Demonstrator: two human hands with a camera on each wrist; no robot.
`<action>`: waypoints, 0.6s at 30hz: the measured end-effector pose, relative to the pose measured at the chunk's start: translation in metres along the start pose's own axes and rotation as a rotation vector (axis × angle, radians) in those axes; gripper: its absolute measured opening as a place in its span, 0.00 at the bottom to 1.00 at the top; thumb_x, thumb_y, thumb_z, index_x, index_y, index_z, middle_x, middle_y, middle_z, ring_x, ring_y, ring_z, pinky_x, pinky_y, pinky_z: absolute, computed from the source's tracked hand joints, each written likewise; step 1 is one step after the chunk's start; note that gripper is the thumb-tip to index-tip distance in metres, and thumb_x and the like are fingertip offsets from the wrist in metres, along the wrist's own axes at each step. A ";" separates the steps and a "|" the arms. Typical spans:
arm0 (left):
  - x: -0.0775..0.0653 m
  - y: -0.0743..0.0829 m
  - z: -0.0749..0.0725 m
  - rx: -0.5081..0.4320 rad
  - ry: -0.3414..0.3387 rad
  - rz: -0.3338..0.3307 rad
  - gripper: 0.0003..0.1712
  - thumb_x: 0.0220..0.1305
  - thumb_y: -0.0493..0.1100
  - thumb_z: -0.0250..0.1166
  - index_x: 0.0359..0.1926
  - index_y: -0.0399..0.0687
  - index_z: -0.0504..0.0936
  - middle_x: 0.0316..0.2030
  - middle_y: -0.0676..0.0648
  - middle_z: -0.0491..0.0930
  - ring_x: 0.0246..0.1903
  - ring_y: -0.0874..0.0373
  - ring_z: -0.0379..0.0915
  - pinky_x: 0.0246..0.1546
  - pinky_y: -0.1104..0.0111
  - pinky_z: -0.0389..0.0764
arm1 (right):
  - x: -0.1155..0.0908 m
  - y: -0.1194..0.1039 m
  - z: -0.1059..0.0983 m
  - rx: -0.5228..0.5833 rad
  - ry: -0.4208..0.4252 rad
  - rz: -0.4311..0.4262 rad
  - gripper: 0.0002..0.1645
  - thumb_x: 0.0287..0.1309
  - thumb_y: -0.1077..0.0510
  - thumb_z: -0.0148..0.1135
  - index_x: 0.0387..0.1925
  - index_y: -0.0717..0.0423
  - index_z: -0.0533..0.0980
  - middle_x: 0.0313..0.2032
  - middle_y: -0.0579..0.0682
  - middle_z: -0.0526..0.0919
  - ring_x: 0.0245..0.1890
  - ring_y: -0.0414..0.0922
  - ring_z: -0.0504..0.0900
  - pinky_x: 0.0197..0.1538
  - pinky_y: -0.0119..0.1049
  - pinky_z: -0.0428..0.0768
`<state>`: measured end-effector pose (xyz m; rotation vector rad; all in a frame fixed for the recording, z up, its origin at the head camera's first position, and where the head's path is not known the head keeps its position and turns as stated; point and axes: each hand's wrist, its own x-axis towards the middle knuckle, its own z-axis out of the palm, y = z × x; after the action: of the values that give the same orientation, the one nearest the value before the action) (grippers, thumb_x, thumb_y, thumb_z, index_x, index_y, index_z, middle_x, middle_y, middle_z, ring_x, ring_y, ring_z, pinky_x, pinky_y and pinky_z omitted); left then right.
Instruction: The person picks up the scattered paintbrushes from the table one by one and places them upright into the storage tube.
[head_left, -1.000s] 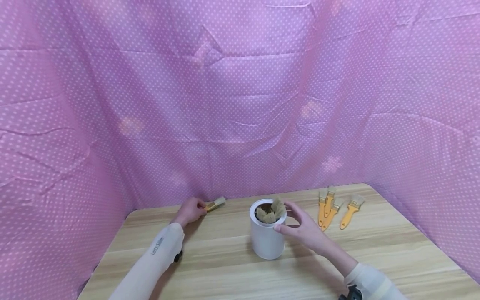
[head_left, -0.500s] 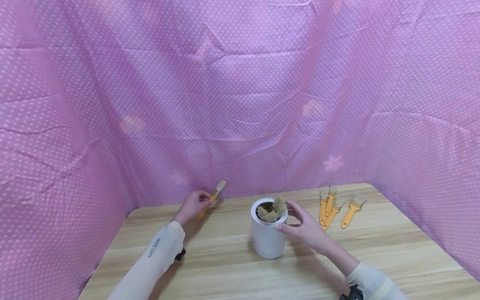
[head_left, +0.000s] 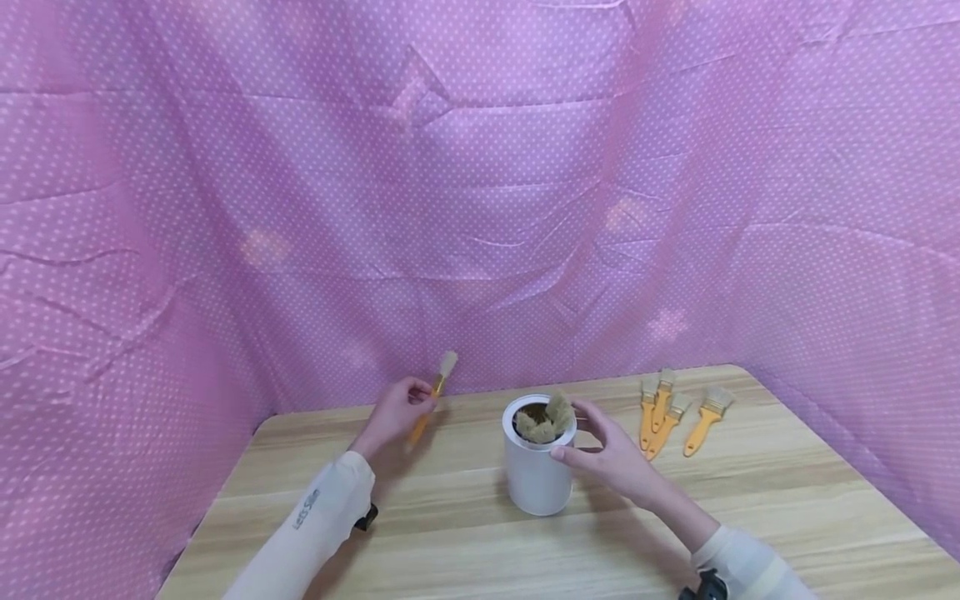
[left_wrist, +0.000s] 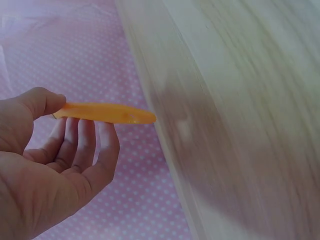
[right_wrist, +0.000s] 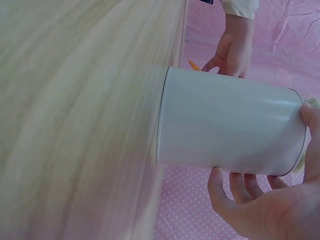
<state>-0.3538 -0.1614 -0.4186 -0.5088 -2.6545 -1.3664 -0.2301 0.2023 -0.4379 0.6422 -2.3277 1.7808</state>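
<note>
Thumb and fingers of my left hand [head_left: 397,412] pinch a paintbrush [head_left: 422,427] with an orange handle, raised over the table's back left, pale bristles up. In the left wrist view its orange handle [left_wrist: 110,113] juts out between the thumb and the fingertips. My right hand [head_left: 617,457] holds a white can [head_left: 538,479] near its rim, thumb in front and fingers round the far side. The can stands upright on the table, and bristle heads [head_left: 542,427] of several brushes show in its mouth; their handles are hidden inside.
Several orange-handled paintbrushes [head_left: 656,429] lie in a cluster at the table's back right, with another paintbrush [head_left: 703,423] just right of them. The wooden table [head_left: 465,558] meets a pink dotted curtain [head_left: 480,250] along its back edge.
My left hand has lifted the paintbrush from the table and turned it from lying nearly flat to bristles up. The right hand and the can have stayed in place.
</note>
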 end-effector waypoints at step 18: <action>-0.022 0.073 0.010 -0.142 0.009 0.102 0.13 0.65 0.37 0.70 0.49 0.38 0.80 0.42 0.45 0.81 0.42 0.51 0.80 0.40 0.64 0.85 | 0.001 0.001 -0.001 0.009 -0.007 0.006 0.45 0.58 0.52 0.75 0.73 0.47 0.63 0.67 0.54 0.71 0.67 0.59 0.68 0.62 0.63 0.71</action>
<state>-0.3078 -0.1195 -0.3742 -0.6418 -2.4983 -1.5296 -0.2312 0.2037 -0.4380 0.6441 -2.3305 1.7950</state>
